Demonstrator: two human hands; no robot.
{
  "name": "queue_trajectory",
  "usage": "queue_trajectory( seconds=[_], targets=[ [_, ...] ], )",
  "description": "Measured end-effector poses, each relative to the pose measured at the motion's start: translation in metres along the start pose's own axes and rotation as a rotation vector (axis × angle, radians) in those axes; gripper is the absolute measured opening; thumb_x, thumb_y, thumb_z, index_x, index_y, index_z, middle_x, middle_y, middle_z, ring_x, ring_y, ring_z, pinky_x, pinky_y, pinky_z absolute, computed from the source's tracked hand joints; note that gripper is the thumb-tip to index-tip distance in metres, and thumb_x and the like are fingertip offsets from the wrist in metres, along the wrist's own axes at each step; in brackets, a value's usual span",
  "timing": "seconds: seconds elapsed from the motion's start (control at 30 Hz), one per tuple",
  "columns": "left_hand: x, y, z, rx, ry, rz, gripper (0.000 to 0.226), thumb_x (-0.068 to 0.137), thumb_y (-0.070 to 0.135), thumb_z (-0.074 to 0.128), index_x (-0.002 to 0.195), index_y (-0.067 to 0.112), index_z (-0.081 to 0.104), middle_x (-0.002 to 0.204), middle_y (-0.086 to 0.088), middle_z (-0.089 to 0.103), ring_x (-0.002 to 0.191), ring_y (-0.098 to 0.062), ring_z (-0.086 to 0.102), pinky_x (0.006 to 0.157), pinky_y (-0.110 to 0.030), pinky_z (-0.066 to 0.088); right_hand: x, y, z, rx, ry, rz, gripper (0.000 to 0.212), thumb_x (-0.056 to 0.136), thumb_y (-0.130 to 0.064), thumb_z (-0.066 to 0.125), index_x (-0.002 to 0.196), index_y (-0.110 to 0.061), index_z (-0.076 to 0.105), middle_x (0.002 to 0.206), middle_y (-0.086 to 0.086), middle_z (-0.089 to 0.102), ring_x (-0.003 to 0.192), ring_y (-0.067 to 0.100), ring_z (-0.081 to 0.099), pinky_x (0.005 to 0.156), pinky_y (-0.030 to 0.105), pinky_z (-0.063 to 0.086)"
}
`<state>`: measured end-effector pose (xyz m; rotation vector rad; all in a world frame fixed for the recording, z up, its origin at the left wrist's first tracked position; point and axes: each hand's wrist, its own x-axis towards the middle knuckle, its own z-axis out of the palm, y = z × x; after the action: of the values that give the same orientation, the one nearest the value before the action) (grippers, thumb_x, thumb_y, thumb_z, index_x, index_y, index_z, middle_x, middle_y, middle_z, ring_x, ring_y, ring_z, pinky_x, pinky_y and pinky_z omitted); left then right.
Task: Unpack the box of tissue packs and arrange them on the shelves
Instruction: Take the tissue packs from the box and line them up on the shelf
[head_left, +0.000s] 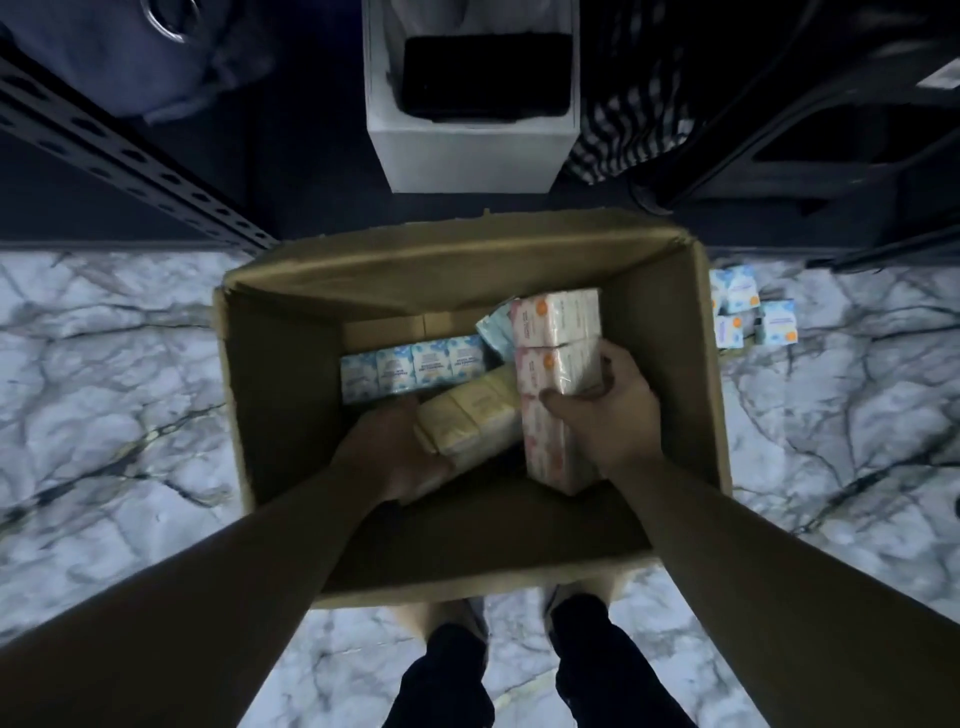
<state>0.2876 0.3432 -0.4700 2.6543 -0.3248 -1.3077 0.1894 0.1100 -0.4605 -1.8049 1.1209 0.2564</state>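
An open cardboard box (670, 364) stands on the marble floor in front of my feet. Both my hands are inside it. My left hand (387, 452) holds a yellow bundle of tissue packs (475, 423) from below and the left. My right hand (610, 410) grips a pink bundle of tissue packs (556, 364), thumb on its near face and fingers round its right side. A row of blue tissue packs (413, 369) lies on the box bottom at the back left, and one pale blue pack (496, 332) leans behind the pink bundle.
Several blue tissue packs (743, 312) lie on the floor right of the box. A perforated metal shelf rail (130, 156) runs along the upper left. A white bin (467, 93) stands behind the box. Dark shelving (831, 171) fills the upper right.
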Motion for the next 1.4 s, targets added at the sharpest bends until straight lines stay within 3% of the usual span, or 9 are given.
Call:
queue_trajectory(
  seconds=[0.07, 0.23, 0.4, 0.57, 0.67, 0.8, 1.03, 1.23, 1.4],
  targets=[
    [-0.021, 0.002, -0.013, -0.040, 0.030, -0.027, 0.074, 0.072, 0.051, 0.085, 0.132, 0.018, 0.058, 0.122, -0.007, 0.069, 0.111, -0.028, 0.066, 0.089, -0.034, 0.052, -0.014, -0.011, -0.008, 0.022, 0.003, -0.008, 0.085, 0.072, -0.029, 0.093, 0.147, -0.029, 0.053, 0.123, -0.009, 0.068, 0.105, 0.007, 0.065, 0.091, 0.028, 0.054],
    [-0.080, 0.002, -0.060, -0.057, 0.205, 0.022, 0.097, 0.051, 0.080, 0.072, 0.128, 0.022, 0.058, 0.115, -0.003, 0.068, 0.107, -0.027, 0.065, 0.087, -0.037, 0.056, -0.060, -0.055, -0.039, 0.075, -0.035, -0.048, 0.075, 0.076, -0.034, 0.090, 0.142, -0.030, 0.055, 0.126, -0.012, 0.070, 0.111, 0.009, 0.068, 0.088, 0.031, 0.057],
    [-0.151, 0.013, -0.117, -0.093, 0.306, 0.094, 0.083, 0.056, 0.069, 0.083, 0.121, 0.024, 0.059, 0.110, 0.002, 0.063, 0.104, -0.022, 0.060, 0.083, -0.035, 0.052, -0.109, -0.112, -0.088, 0.106, -0.038, -0.125, 0.067, 0.075, -0.037, 0.090, 0.133, -0.033, 0.059, 0.116, -0.015, 0.074, 0.096, 0.004, 0.072, 0.085, 0.041, 0.063],
    [-0.232, 0.033, -0.190, -0.113, 0.398, 0.199, 0.081, 0.058, 0.070, 0.082, 0.124, 0.030, 0.059, 0.115, 0.010, 0.063, 0.107, -0.017, 0.059, 0.080, -0.037, 0.054, -0.175, -0.182, -0.152, 0.217, -0.019, -0.190, 0.055, 0.078, -0.019, 0.089, 0.125, -0.033, 0.064, 0.112, -0.016, 0.074, 0.098, -0.001, 0.070, 0.084, 0.031, 0.059],
    [-0.289, 0.051, -0.237, -0.107, 0.476, 0.261, 0.074, 0.065, 0.057, 0.086, 0.127, 0.027, 0.059, 0.118, 0.007, 0.061, 0.111, -0.018, 0.054, 0.080, -0.032, 0.045, -0.221, -0.223, -0.194, 0.234, 0.000, -0.248, 0.053, 0.079, -0.017, 0.089, 0.125, -0.030, 0.064, 0.112, -0.016, 0.073, 0.097, -0.005, 0.068, 0.082, 0.027, 0.058],
    [-0.354, 0.069, -0.292, -0.124, 0.570, 0.355, 0.075, 0.065, 0.048, 0.091, 0.130, 0.029, 0.058, 0.118, 0.008, 0.060, 0.111, -0.014, 0.051, 0.078, -0.028, 0.039, -0.274, -0.272, -0.246, 0.259, 0.061, -0.329, 0.051, 0.079, -0.017, 0.089, 0.124, -0.025, 0.065, 0.115, -0.014, 0.072, 0.101, -0.001, 0.069, 0.084, 0.031, 0.059],
    [-0.429, 0.090, -0.359, -0.164, 0.711, 0.473, 0.081, 0.066, 0.061, 0.086, 0.133, 0.028, 0.057, 0.118, 0.012, 0.057, 0.113, -0.011, 0.048, 0.084, -0.024, 0.035, -0.349, -0.344, -0.309, 0.342, 0.165, -0.494, 0.054, 0.079, -0.012, 0.088, 0.127, -0.022, 0.065, 0.115, -0.013, 0.074, 0.102, 0.001, 0.071, 0.079, 0.021, 0.060],
    [-0.478, 0.107, -0.410, -0.231, 0.834, 0.561, 0.083, 0.063, 0.047, 0.093, 0.135, 0.030, 0.055, 0.116, 0.017, 0.053, 0.114, -0.005, 0.044, 0.084, -0.026, 0.038, -0.392, -0.384, -0.338, 0.443, 0.281, -0.606, 0.051, 0.081, -0.016, 0.087, 0.126, -0.024, 0.066, 0.118, -0.012, 0.074, 0.105, 0.004, 0.072, 0.085, 0.032, 0.061],
    [-0.511, 0.120, -0.451, -0.208, 0.905, 0.666, 0.085, 0.064, 0.045, 0.094, 0.137, 0.031, 0.054, 0.115, 0.021, 0.050, 0.109, 0.001, 0.040, 0.080, -0.019, 0.035, -0.415, -0.414, -0.363, 0.506, 0.341, -0.689, 0.052, 0.081, -0.015, 0.087, 0.127, -0.025, 0.065, 0.120, -0.010, 0.074, 0.108, 0.006, 0.072, 0.087, 0.036, 0.061]
  ],
)
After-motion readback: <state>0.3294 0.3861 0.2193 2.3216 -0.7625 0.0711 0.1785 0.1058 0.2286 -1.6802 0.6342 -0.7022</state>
